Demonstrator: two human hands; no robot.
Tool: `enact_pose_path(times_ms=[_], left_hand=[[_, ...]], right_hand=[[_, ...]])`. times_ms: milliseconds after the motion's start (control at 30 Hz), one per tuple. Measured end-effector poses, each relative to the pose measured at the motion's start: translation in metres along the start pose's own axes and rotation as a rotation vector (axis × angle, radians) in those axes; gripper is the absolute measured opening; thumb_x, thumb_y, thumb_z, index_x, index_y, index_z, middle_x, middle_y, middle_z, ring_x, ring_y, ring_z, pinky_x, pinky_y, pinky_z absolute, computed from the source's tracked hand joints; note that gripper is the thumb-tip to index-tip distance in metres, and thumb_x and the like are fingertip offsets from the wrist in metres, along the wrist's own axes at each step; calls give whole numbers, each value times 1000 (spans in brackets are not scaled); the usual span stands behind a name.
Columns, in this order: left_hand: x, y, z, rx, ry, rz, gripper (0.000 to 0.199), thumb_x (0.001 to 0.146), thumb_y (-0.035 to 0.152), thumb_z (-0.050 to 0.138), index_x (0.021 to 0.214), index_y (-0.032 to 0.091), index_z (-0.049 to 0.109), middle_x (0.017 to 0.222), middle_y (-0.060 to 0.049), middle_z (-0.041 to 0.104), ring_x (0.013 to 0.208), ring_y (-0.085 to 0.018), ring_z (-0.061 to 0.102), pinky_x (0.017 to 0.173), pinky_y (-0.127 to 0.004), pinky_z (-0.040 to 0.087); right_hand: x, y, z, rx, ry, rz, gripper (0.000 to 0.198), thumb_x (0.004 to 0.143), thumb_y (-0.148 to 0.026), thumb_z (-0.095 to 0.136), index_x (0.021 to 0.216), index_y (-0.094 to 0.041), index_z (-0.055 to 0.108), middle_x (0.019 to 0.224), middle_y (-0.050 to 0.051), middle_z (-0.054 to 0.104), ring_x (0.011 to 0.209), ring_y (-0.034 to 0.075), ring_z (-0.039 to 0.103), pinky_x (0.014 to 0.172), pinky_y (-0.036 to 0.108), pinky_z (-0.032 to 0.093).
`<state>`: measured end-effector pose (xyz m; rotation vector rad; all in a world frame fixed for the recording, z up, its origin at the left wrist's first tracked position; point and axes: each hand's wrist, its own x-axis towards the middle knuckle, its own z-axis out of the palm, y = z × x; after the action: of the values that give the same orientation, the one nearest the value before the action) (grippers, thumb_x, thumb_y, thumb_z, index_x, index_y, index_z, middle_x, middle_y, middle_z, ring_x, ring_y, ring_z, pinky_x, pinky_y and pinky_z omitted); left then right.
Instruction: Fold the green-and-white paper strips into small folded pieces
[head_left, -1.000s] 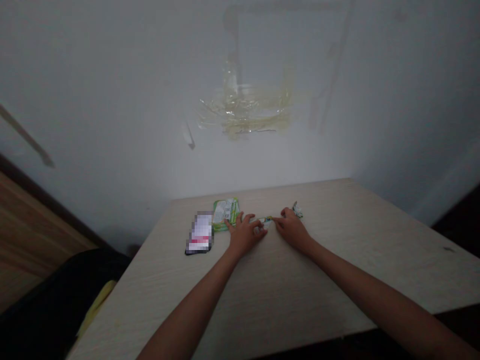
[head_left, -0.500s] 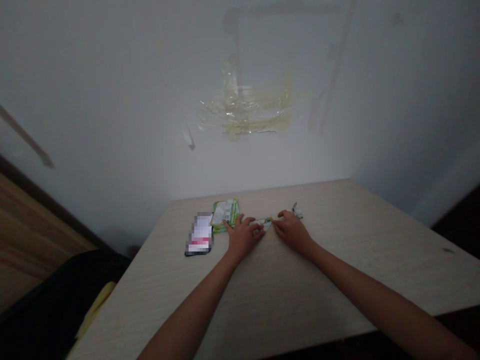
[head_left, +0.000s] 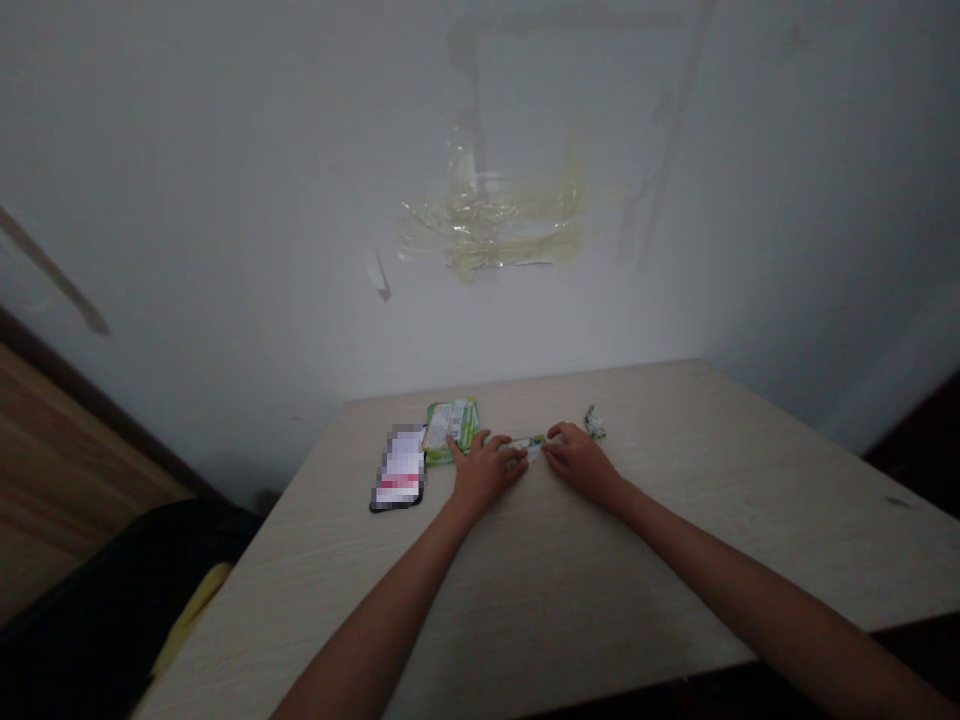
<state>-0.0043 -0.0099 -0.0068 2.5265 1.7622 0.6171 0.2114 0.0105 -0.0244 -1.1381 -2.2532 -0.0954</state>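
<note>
A small, narrow printed wrapper [head_left: 535, 447], white with green and yellow, lies on the table between my two hands. My left hand [head_left: 484, 470] rests palm down, with thumb and forefinger closed about the wrapper's left end and the outer fingers spread. One of those fingers reaches the edge of a green and white printed packet [head_left: 451, 422]. At the wrapper's right end, the fingertips of my right hand [head_left: 585, 462] are pinched together on it. The hands partly cover the wrapper, so its full shape is hidden.
Left of the packet lies a phone [head_left: 399, 470] with a blurred screen, touching or nearly touching it. A crumpled wrapper piece [head_left: 595, 422] sits just beyond my right hand. The pale wooden table [head_left: 637, 620] meets a wall [head_left: 262, 200] bearing old clear tape [head_left: 510, 225].
My right hand has shifted very slightly to the left, and the wrapper between the hands has turned or flattened a little. My left hand, the phone and the packet stay in place.
</note>
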Motion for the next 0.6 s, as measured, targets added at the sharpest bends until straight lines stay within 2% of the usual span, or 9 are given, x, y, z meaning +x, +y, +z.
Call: enact_pose_path(times_ms=[233, 600], left_hand=[[0, 1, -1, 0, 10, 0, 23, 88, 53, 55, 106, 47, 68, 127, 4, 64, 127, -29, 44, 102, -80, -10], [-1, 2, -4, 1, 22, 17, 22, 89, 49, 56, 106, 45, 69, 125, 3, 64, 124, -28, 45, 104, -78, -7]], right_hand=[[-1, -7, -2, 23, -24, -108, 17, 89, -18, 57, 81, -16, 72, 91, 9, 60, 88, 20, 55, 80, 33, 45], [-1, -20, -11, 86, -73, -159, 19, 91, -21, 57, 83, -19, 75, 92, 7, 63, 86, 17, 57, 79, 31, 44]])
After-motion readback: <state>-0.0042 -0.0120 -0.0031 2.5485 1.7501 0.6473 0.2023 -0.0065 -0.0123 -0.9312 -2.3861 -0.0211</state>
